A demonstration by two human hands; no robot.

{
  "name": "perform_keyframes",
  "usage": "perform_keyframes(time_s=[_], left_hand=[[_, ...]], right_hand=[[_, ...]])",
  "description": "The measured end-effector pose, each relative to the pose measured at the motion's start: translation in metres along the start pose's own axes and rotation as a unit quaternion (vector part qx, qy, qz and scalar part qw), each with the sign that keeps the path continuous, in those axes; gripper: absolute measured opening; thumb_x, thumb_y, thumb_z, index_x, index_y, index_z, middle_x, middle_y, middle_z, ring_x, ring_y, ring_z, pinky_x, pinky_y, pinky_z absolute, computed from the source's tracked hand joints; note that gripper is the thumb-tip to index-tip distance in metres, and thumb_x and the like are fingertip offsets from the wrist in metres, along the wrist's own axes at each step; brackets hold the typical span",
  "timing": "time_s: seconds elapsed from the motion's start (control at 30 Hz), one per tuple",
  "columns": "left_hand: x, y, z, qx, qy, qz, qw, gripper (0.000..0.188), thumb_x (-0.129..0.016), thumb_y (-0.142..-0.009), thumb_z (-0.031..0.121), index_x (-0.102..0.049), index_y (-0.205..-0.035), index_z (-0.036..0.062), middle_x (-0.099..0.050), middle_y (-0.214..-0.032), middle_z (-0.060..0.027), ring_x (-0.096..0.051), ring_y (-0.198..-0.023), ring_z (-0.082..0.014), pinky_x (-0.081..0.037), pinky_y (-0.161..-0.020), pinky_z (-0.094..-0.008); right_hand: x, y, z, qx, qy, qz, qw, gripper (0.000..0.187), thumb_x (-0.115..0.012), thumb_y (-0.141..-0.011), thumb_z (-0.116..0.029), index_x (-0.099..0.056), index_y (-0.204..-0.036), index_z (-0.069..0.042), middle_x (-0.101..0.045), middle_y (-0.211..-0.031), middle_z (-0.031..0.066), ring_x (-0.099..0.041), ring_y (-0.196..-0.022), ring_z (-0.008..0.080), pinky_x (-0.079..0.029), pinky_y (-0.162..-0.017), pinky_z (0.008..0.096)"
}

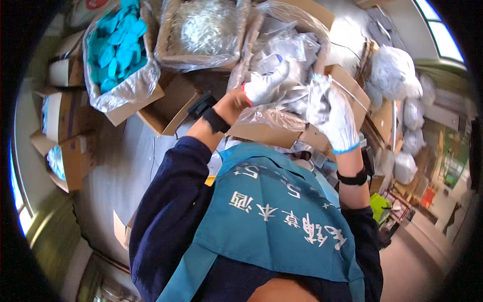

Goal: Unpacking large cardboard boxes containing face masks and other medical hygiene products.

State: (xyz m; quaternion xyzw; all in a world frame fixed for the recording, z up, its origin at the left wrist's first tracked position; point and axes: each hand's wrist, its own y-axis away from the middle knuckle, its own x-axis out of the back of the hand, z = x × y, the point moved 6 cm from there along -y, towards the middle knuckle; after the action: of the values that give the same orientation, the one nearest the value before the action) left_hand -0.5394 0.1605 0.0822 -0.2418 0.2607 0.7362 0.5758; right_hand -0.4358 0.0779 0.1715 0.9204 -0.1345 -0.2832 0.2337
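Both my hands wear white knitted gloves and are over a box lined with clear plastic (322, 38). A shiny pale-grey piece, seemingly a pouch (296, 99), stretches between them. My left hand (266, 84), with a red cuff, is closed at the pouch's left side; a dark blue spot shows near its fingertip. My right hand (332, 113), with a blue cuff, is closed on the pouch's right end, its fingertips pointing away from me. Crumpled clear plastic bags (297, 48) fill the box just beyond my hands. The undersides of my fingers are hidden.
At far left stands a plastic-lined box (118, 100) of teal pieces (118, 43). Beside it, another lined box (163, 53) holds pale shredded filler (206, 27). Cardboard boxes (63, 118) stack at the left. Stuffed plastic bags (395, 73) pile at the right.
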Motion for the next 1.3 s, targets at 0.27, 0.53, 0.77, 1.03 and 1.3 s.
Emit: perform_keyframes(time_s=[0.27, 0.53, 0.77, 1.03, 1.3], left_hand=[[-0.014, 0.018, -0.007, 0.094, 0.028, 0.004, 0.995, 0.052, -0.046, -0.098, 0.047, -0.059, -0.120, 0.0019, -0.062, -0.110, -0.0062, -0.056, -0.097, -0.0141, -0.045, -0.090, -0.0289], [-0.031, 0.029, -0.031, 0.114, -0.253, 0.014, 0.961, 0.041, -0.051, -0.098, 0.041, -0.060, -0.079, 0.0060, -0.049, -0.057, 0.0028, -0.045, -0.051, -0.0069, -0.037, -0.050, -0.0230], [-0.045, 0.045, -0.024, 0.068, -0.122, 0.153, 0.978, 0.027, -0.042, -0.099, 0.023, -0.061, -0.092, 0.0053, -0.066, -0.083, -0.0090, -0.064, -0.071, -0.0171, -0.051, -0.062, -0.0294], [-0.095, 0.022, -0.025, 0.041, -0.067, 0.169, 0.982, 0.029, -0.042, -0.101, 0.031, -0.057, -0.101, 0.0068, -0.066, -0.112, -0.0140, -0.064, -0.101, -0.0238, -0.050, -0.080, -0.0348], [-0.113, 0.004, -0.038, -0.044, 0.027, 0.187, 0.981, 0.028, -0.049, -0.098, 0.026, -0.060, -0.109, 0.0024, -0.065, -0.100, -0.0099, -0.065, -0.088, -0.0235, -0.052, -0.079, -0.0365]], right_hand=[[0.042, -0.001, -0.012, 0.112, 0.161, 0.105, 0.975, 0.027, -0.046, -0.100, -0.026, -0.057, -0.113, -0.004, -0.061, -0.087, 0.0003, -0.053, -0.064, 0.0074, -0.046, -0.056, 0.0195], [0.042, 0.015, -0.012, 0.071, -0.183, -0.102, 0.975, 0.024, -0.048, -0.099, -0.026, -0.060, -0.102, -0.006, -0.051, -0.063, -0.0005, -0.045, -0.048, 0.0079, -0.037, -0.043, 0.0213], [0.013, 0.053, -0.020, 0.274, 0.531, -0.081, 0.798, 0.035, -0.056, -0.092, -0.018, -0.057, -0.116, 0.007, -0.066, -0.100, 0.0154, -0.060, -0.089, 0.0287, -0.048, -0.082, 0.0350], [0.035, 0.067, -0.027, 0.133, 0.175, -0.126, 0.967, 0.026, -0.054, -0.097, -0.026, -0.064, -0.106, -0.003, -0.059, -0.079, -0.0026, -0.055, -0.066, 0.0042, -0.047, -0.060, 0.0186], [0.040, 0.074, -0.030, 0.096, 0.010, -0.011, 0.995, 0.023, -0.054, -0.097, -0.029, -0.057, -0.102, -0.007, -0.053, -0.070, -0.0006, -0.049, -0.052, 0.0096, -0.038, -0.043, 0.0224]])
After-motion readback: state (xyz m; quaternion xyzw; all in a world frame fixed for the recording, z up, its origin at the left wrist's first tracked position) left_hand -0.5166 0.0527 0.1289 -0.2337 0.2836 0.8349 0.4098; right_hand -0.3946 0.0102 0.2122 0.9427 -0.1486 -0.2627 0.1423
